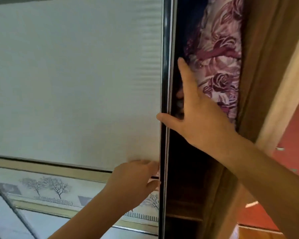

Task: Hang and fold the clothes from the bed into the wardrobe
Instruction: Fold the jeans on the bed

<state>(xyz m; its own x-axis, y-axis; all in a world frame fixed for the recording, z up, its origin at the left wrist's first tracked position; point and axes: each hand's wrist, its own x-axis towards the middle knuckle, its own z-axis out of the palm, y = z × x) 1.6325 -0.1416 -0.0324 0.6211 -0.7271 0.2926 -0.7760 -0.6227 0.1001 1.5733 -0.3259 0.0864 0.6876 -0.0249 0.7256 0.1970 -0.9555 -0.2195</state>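
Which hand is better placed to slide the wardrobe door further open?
Probably the right hand: its thumb hooks the door edge, fingers inside the opening by the floral fabric. The left hand only presses flat on the door face, lower down.

We see the sliding wardrobe door (76,75) faced in a pale, matt panel with a fine horizontal ribbing. Its edge frame (166,83) looks like glossy dark metal or plastic; we cannot tell which. Lower down, a smooth printed band (50,187) shows bare trees. Inside, a rose-patterned quilt (219,54) looks like soft cloth with a slight sheen. The wardrobe side (262,66) is brown wood-grain, fairly matt.
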